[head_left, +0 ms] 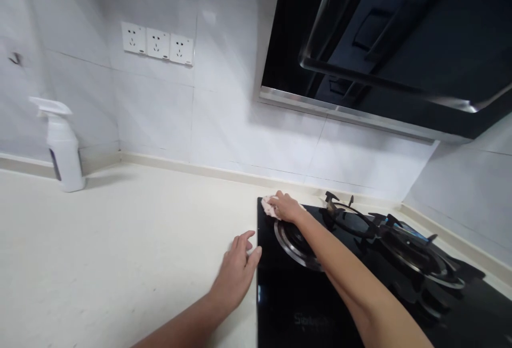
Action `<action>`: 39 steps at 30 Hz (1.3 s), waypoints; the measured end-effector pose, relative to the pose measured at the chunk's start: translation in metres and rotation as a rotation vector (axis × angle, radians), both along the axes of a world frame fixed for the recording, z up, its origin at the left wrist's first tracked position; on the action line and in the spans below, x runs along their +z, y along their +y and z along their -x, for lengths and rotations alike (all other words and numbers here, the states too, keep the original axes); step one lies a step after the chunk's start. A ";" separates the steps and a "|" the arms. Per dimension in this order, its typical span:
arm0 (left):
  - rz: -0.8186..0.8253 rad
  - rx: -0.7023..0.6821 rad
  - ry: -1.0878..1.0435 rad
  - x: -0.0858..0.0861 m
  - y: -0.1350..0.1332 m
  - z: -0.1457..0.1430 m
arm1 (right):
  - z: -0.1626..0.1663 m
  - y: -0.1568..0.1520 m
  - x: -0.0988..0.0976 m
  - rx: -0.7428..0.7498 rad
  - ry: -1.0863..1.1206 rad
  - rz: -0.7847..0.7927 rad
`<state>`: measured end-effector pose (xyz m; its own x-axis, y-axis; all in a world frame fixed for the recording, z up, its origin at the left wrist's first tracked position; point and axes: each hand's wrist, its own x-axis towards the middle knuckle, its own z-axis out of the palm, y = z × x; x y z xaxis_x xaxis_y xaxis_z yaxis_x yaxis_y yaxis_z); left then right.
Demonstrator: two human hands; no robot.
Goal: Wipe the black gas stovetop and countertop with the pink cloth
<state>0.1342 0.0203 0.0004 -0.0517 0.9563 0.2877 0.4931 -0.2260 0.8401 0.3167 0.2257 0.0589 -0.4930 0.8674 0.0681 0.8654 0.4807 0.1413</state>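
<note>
My right hand presses a pale, crumpled cloth onto the far left corner of the black glass gas stove. Its fingers are closed over the cloth, which shows on both sides of them. Just below is the left burner's metal ring, partly covered by my right forearm. My left hand hovers or rests beside the stove's left edge, over the pale countertop. Its fingers are apart and slightly bent, with nothing in them.
A white spray bottle stands at the back left of the countertop. A loose pan support leans near the right burner. The dark range hood overhangs the stove. Wall sockets sit on the tiled wall.
</note>
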 end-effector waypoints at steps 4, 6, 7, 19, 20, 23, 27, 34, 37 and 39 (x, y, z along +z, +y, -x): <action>-0.009 0.006 -0.091 0.000 0.005 0.004 | 0.020 -0.027 -0.002 0.109 0.018 -0.026; -0.017 0.029 -0.116 0.003 0.008 0.007 | 0.024 -0.041 -0.004 0.152 0.031 -0.032; -0.026 0.040 -0.129 0.004 0.009 0.008 | 0.025 -0.049 -0.005 0.168 0.037 -0.033; -0.140 0.055 -0.178 0.012 0.025 0.028 | 0.006 -0.171 -0.004 0.172 0.120 -0.002; -0.144 0.052 -0.170 0.013 0.026 0.028 | 0.006 -0.183 -0.003 0.166 0.124 0.003; -0.151 0.031 -0.145 0.013 0.027 0.029 | 0.006 -0.220 -0.004 0.168 0.151 0.011; -0.157 0.005 -0.103 0.013 0.025 0.031 | -0.001 -0.266 -0.009 0.201 0.202 0.037; -0.165 -0.016 -0.019 0.013 0.022 0.037 | -0.059 -0.319 -0.026 0.124 0.275 0.009; -0.171 -0.028 0.001 0.014 0.023 0.037 | -0.106 -0.339 -0.035 0.035 0.308 -0.021; -0.172 -0.037 0.006 0.014 0.024 0.035 | -0.142 -0.353 -0.041 -0.076 0.321 -0.019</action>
